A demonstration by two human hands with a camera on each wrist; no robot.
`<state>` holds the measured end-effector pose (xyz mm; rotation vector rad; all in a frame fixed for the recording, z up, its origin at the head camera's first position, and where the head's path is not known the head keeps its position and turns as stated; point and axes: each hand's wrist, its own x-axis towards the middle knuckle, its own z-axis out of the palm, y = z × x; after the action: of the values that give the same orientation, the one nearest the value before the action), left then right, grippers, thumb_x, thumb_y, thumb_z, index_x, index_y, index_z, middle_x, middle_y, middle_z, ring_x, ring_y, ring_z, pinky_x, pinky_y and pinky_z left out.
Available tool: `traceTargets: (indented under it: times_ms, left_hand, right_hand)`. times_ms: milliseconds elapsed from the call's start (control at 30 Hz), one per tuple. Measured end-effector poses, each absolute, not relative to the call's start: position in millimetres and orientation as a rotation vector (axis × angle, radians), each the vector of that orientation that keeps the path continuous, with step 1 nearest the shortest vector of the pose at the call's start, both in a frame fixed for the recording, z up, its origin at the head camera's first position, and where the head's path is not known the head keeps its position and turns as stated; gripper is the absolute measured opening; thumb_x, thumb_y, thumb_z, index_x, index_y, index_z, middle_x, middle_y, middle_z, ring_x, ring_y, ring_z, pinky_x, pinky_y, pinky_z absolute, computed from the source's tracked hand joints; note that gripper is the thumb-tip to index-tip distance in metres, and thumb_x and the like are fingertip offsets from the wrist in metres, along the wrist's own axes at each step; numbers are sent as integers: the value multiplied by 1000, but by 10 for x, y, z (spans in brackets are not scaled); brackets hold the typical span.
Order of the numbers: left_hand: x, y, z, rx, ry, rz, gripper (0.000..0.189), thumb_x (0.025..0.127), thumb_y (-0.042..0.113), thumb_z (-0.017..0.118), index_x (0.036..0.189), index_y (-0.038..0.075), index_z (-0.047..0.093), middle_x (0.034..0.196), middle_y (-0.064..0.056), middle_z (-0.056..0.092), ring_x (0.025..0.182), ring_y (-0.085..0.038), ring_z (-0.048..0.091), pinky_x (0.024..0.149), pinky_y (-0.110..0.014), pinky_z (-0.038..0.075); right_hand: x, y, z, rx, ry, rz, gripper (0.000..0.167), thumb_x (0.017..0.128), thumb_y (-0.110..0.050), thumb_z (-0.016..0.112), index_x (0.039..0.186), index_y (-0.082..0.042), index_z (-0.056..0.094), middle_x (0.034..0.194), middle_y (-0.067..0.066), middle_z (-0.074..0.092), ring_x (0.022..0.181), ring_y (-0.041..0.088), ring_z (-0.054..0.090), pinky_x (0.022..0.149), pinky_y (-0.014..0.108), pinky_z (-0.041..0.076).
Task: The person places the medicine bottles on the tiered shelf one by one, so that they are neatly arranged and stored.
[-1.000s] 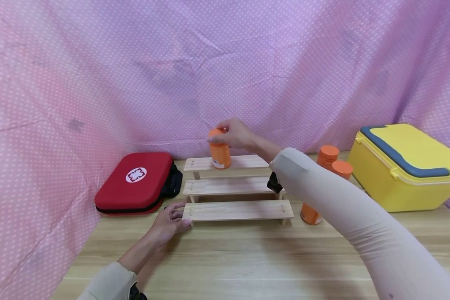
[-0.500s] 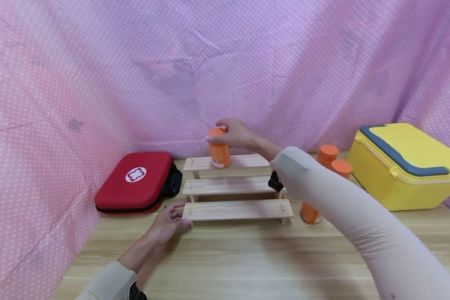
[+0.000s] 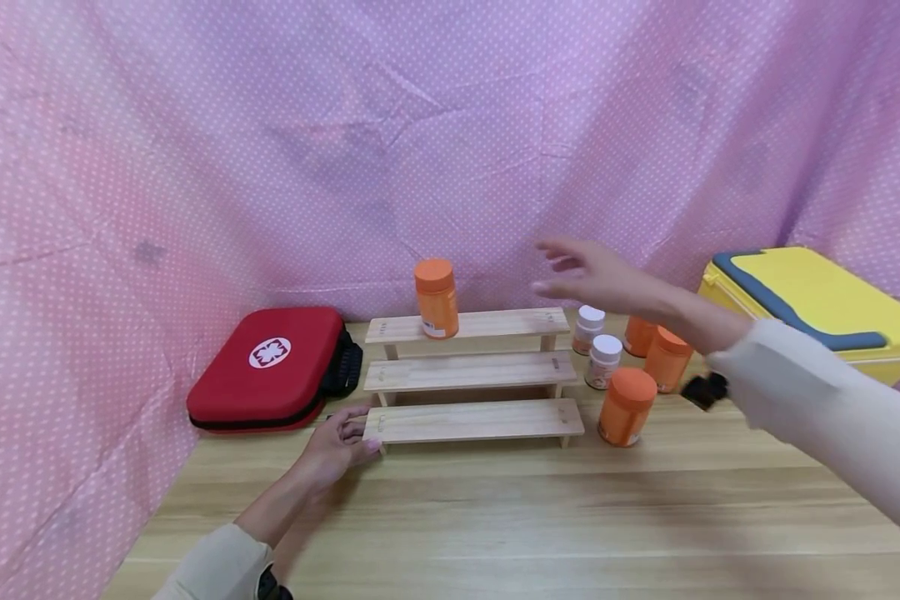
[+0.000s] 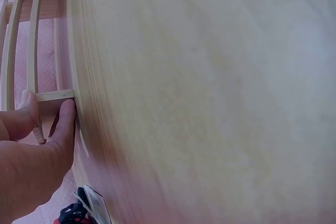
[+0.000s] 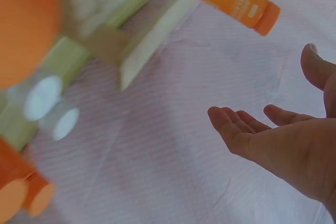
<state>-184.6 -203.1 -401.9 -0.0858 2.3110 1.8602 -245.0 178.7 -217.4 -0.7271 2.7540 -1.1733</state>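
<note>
A three-step wooden display rack (image 3: pixel 472 423) stands on the table. My left hand (image 3: pixel 332 452) holds the left end of its lowest step; in the left wrist view the thumb and fingers (image 4: pixel 66 124) close round the step's end and leg. On the top step, left of its middle, an orange bottle (image 3: pixel 437 302) stands upright with its orange cap on. My right hand (image 3: pixel 596 273) hovers with spread fingers right of that bottle, above the rack's right end, holding nothing. In the right wrist view the same bottle (image 5: pixel 236 1) is apart from the fingers.
Right of the rack stand two white-capped bottles (image 3: pixel 604 360) and three orange bottles (image 3: pixel 627 408), one partly behind my forearm. A yellow box (image 3: pixel 825 292) with a blue-grey handle sits at the far right. Left lies a red first-aid case (image 3: pixel 270 367). Pink dotted cloth (image 3: pixel 450 150) hangs behind.
My right hand has let go of the orange bottle on the top step and moved right, uncovering the bottles beside the rack. My left hand has stayed on the rack.
</note>
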Motion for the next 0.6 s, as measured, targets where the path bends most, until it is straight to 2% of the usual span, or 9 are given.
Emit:
traceTargets:
  times_ms: [100, 300, 600]
  left_hand:
    - [-1842, -2028, -4028, -88, 2298, 1871, 58, 84, -16, 61, 137, -6, 39, 118, -27, 58, 102, -25, 60, 82, -33, 57]
    - [-1829, -2029, -4012, -93, 2317, 1846, 57, 84, -14, 63, 136, -6, 40, 120, -28, 57, 104, -27, 59, 81, -33, 57]
    - [-1850, -2045, -4005, -74, 2340, 1817, 57, 84, -14, 64, 136, -6, 41, 123, -30, 56, 108, -30, 58, 82, -33, 57]
  right_hand:
    - [-2265, 2080, -2298, -721, 2795, -1108, 72, 93, -30, 64, 150, -3, 28, 150, 23, 33, 132, 43, 37, 104, 60, 36]
    - [-1969, 2528, -2604, -626, 2927, -1039, 72, 89, -30, 70, 147, -4, 36, 139, 20, 48, 125, 42, 45, 98, 60, 41]
    - [-1789, 2829, -3015, -565, 2950, -1040, 73, 86, -26, 74, 142, 3, 39, 133, 25, 51, 118, 44, 50, 92, 56, 46]
